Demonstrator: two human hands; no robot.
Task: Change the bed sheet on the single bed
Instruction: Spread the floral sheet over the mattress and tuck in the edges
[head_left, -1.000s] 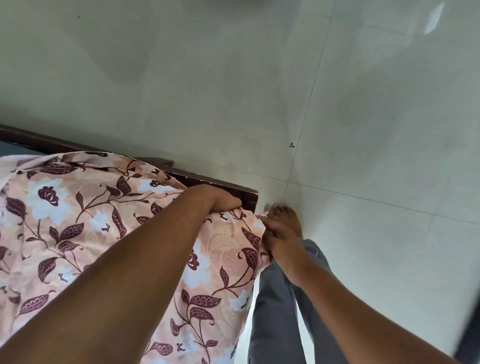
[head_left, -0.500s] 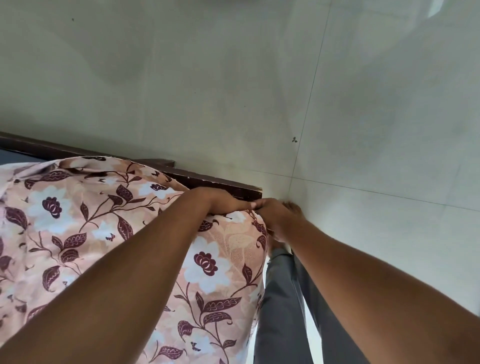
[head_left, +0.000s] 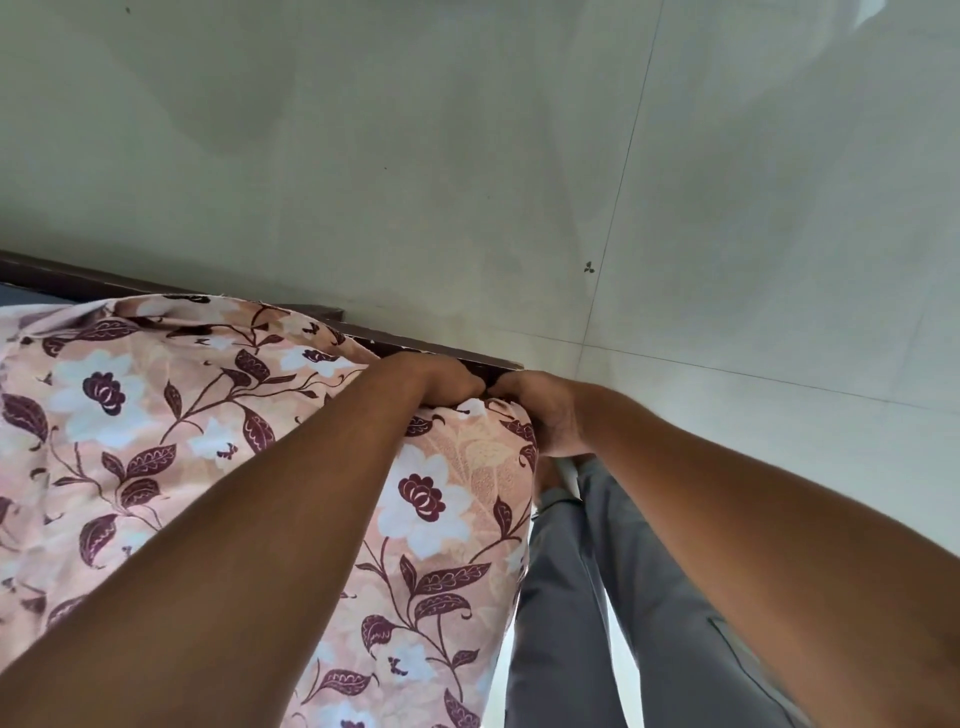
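A peach bed sheet (head_left: 156, 431) with white flowers and maroon leaves covers the mattress at the left and lower middle. The dark brown wooden bed frame (head_left: 447, 353) runs along its far edge and ends in a corner. My left hand (head_left: 441, 382) presses on the sheet at that corner, fingers curled over the cloth. My right hand (head_left: 545, 410) meets it from the right, gripping the sheet's corner against the mattress side. The fingertips of both hands are hidden in the fabric.
Pale tiled floor (head_left: 727, 234) fills the top and right. My legs in grey trousers (head_left: 571, 597) stand close beside the bed at the lower right. A strip of blue mattress (head_left: 21, 293) shows at the far left.
My right hand has risen from the sheet's hanging side to the bed corner and now touches my left hand. The view has shifted closer to the corner.
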